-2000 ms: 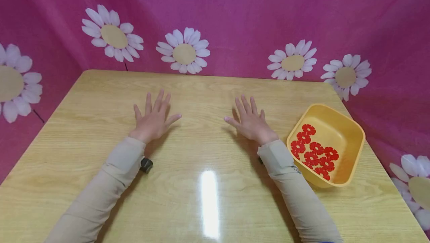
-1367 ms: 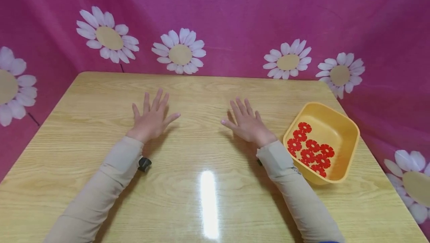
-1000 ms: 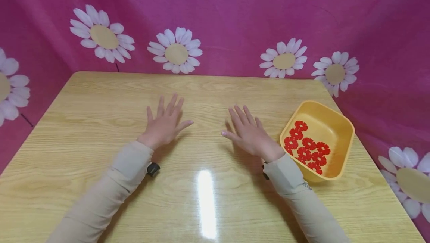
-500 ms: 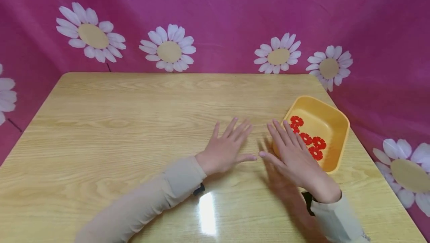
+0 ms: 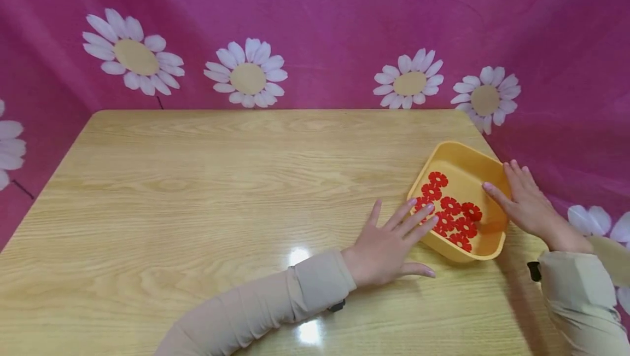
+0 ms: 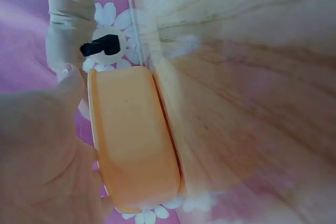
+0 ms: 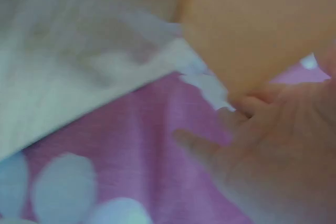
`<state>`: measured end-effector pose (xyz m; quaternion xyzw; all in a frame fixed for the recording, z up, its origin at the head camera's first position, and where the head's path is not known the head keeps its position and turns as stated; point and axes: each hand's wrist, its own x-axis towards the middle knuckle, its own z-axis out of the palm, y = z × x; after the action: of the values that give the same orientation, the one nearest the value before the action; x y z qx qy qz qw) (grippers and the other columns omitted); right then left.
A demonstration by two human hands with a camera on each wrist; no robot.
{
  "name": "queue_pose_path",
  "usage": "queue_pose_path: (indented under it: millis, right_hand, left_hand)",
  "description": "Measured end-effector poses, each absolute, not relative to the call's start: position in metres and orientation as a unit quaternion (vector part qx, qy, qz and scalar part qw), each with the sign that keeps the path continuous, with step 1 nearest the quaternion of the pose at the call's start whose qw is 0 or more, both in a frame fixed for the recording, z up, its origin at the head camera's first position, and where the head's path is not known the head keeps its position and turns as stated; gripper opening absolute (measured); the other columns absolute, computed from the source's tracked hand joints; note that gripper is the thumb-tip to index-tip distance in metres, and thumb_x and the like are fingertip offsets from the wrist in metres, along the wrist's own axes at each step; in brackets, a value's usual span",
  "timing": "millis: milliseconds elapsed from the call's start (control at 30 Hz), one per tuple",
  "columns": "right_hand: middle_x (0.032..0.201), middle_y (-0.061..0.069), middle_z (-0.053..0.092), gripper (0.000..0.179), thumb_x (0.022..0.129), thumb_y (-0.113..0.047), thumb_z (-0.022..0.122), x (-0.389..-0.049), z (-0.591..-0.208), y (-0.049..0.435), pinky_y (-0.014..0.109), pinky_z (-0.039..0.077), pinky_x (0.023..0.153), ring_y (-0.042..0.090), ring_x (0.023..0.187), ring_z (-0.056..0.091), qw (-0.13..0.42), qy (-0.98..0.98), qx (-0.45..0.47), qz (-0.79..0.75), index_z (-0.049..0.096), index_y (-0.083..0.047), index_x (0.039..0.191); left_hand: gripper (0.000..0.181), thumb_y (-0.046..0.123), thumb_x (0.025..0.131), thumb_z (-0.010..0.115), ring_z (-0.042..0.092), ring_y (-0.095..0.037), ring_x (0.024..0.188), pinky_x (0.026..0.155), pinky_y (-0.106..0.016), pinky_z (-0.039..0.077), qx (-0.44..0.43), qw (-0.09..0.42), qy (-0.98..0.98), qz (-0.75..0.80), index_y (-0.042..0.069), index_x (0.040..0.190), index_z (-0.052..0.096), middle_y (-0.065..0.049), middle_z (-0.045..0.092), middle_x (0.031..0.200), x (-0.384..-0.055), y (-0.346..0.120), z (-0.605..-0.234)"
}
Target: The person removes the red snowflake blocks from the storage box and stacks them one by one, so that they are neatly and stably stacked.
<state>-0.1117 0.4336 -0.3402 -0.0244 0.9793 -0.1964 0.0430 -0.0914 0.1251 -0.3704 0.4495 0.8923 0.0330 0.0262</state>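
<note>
A yellow plastic basin (image 5: 462,151) stands on the right side of the table, several red flower-shaped pieces (image 5: 450,205) lying on its floor. My left hand (image 5: 384,246) is spread at the basin's near left side, its straight fingertips overlapping the rim in the head view. In the left wrist view the palm (image 6: 47,171) is beside the basin's outer wall (image 6: 134,124). On the far side, my right hand (image 5: 536,208) is at the right rim, thumb reaching over the inside and straight fingers along the outside. The right wrist view shows its fingers (image 7: 197,145) close to the basin's wall.
The wooden table (image 5: 221,192) extends broadly to the left of the basin. Its right edge runs close beside the basin. A pink cloth (image 5: 325,28) printed with white daisies hangs behind and around the table.
Both hands have moved right from the middle of the table to the basin. The right hand has passed across to its right rim, the left has reached its left side. The view has shifted slightly.
</note>
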Motion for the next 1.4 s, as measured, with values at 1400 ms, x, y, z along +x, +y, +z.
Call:
queue_pose_path:
  millis: [1400]
  right_hand:
    - [0.163,0.018,-0.007,0.073,0.105,-0.031,0.043,-0.121,-0.372,0.385,0.068,0.006,0.11,0.044,0.146,0.0,-0.003,0.956,-0.089,-0.279,0.001,0.001,0.155]
  left_hand:
    - [0.09,0.07,0.091,0.045,-0.006,-0.02,0.15,0.113,-0.066,0.005,0.368,0.012,0.928,0.059,0.025,0.159,0.007,0.002,-0.005,0.165,-0.123,0.021,-0.373]
